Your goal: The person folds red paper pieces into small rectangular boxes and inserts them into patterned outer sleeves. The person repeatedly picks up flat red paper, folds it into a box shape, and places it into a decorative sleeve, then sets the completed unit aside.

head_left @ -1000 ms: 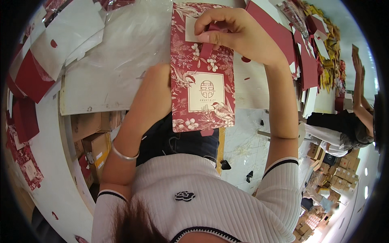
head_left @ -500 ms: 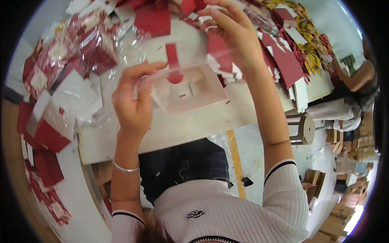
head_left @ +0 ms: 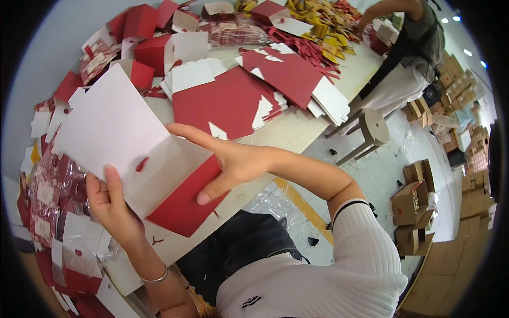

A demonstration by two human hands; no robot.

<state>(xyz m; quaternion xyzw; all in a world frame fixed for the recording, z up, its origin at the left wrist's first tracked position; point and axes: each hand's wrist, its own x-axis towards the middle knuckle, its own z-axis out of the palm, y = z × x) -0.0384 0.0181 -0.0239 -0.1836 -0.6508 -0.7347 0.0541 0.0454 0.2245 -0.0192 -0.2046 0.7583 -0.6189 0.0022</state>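
Note:
Between my two hands is a red cardboard box [head_left: 185, 199], white inside, with its large white lid flap [head_left: 114, 124] tilted open toward the far left. A small red tab [head_left: 142, 164] shows on the white inner face. My left hand [head_left: 112, 208] grips the near-left edge of the flap, thumb on the white side. My right hand [head_left: 230, 161] is wrapped round the box's right end, thumb on the red outer wall and fingers over the far rim. The box is held over the near part of the table [head_left: 289, 130].
Flat red-and-white box blanks [head_left: 217, 103] lie stacked beyond the box. Made-up red boxes [head_left: 140, 24] and film-wrapped packs [head_left: 45, 193] crowd the left and back. A person [head_left: 419, 42] works at the table's far right, near a stool [head_left: 374, 127]. Cartons [head_left: 408, 204] stand on the floor.
The view has swung toward the right. My raised right hand has come down onto a box. The box now shows a wide white flap; earlier, clear film and a red strip showed over a box.

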